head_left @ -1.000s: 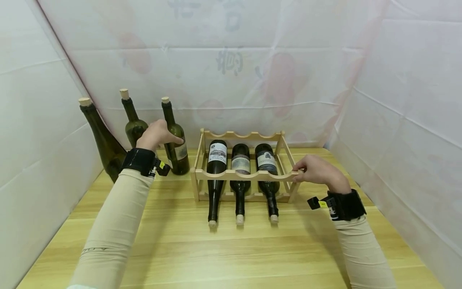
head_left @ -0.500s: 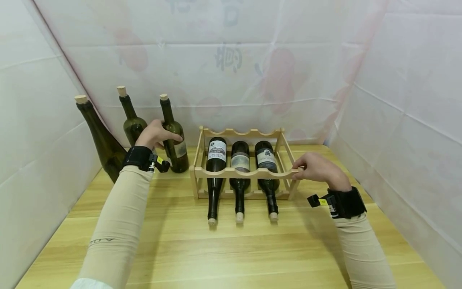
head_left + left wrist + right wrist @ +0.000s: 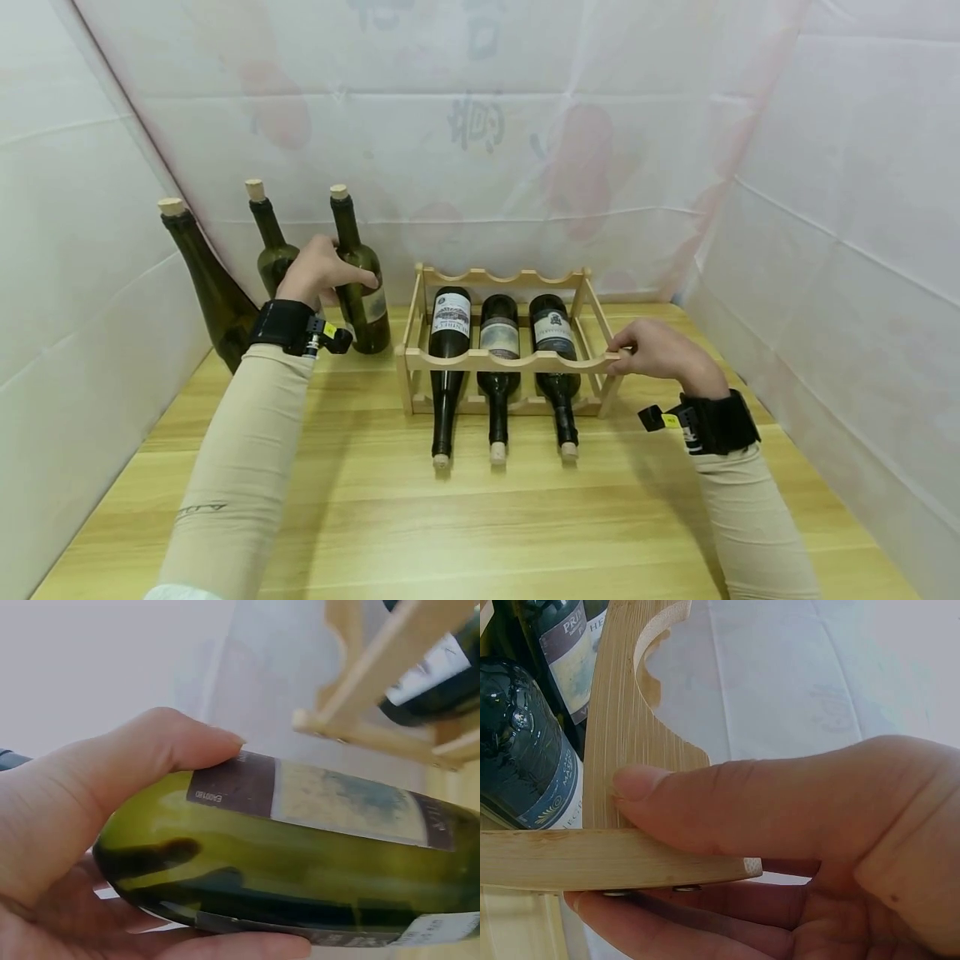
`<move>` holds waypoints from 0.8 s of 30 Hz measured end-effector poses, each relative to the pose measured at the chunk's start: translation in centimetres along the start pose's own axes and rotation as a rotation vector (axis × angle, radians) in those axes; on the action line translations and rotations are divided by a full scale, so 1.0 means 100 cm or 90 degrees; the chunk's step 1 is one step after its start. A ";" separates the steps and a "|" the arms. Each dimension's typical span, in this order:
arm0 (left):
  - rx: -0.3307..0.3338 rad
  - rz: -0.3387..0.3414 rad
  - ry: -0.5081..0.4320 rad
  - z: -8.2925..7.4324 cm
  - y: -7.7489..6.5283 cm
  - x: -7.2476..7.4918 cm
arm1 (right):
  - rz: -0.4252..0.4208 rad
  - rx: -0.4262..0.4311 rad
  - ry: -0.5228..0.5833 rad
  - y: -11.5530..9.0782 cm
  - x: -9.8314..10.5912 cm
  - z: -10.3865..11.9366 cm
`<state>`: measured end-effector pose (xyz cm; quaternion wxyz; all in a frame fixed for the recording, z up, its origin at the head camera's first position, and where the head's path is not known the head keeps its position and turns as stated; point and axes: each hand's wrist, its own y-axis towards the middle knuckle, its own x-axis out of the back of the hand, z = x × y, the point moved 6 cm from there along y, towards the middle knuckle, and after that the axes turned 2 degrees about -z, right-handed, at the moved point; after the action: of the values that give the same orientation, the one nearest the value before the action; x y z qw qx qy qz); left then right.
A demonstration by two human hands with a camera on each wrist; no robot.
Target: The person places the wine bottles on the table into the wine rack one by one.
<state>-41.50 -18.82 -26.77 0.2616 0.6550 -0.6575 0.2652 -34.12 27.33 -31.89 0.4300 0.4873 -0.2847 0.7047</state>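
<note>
My left hand (image 3: 318, 271) grips a green wine bottle (image 3: 364, 271) around its upper body, thumb on the label side and fingers behind, as the left wrist view shows. The bottle is corked and nearly upright, left of the wooden wine rack (image 3: 495, 362). On the rack's front right corner, my right hand (image 3: 660, 354) pinches the top rail, thumb (image 3: 675, 795) on one face and fingers underneath. Three dark bottles lie in the rack's lower level, necks toward me: one with a white label (image 3: 452, 312), a middle one (image 3: 499, 337) and a blue-labelled one (image 3: 555, 333).
Two more corked green bottles stand at the left: a tall one (image 3: 213, 283) near the side wall and another (image 3: 274, 246) partly behind my left hand. White sheeting (image 3: 480, 150) closes off the back and sides of the wooden table (image 3: 465, 525).
The bottle in my left hand has risen slightly, and the left hand with it. My right hand keeps its hold on the rack's corner.
</note>
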 end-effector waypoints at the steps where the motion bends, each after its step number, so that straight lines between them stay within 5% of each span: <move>1: -0.011 -0.002 0.012 -0.006 -0.002 0.002 | -0.002 -0.001 0.001 0.000 0.000 0.000; 7: -0.038 -0.013 0.067 -0.040 -0.014 0.014 | -0.011 0.001 0.007 0.001 -0.001 0.002; 15: -0.070 -0.056 0.099 -0.064 -0.034 0.024 | 0.003 0.004 0.027 0.002 -0.014 0.006; 24: -0.179 -0.109 0.077 -0.111 -0.049 0.019 | 0.001 0.012 0.026 0.002 -0.011 0.005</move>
<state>-36.62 -12.56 -17.45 0.4113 0.6486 -0.6128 0.1861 -33.89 26.48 -32.72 0.4309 0.4765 -0.2695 0.7173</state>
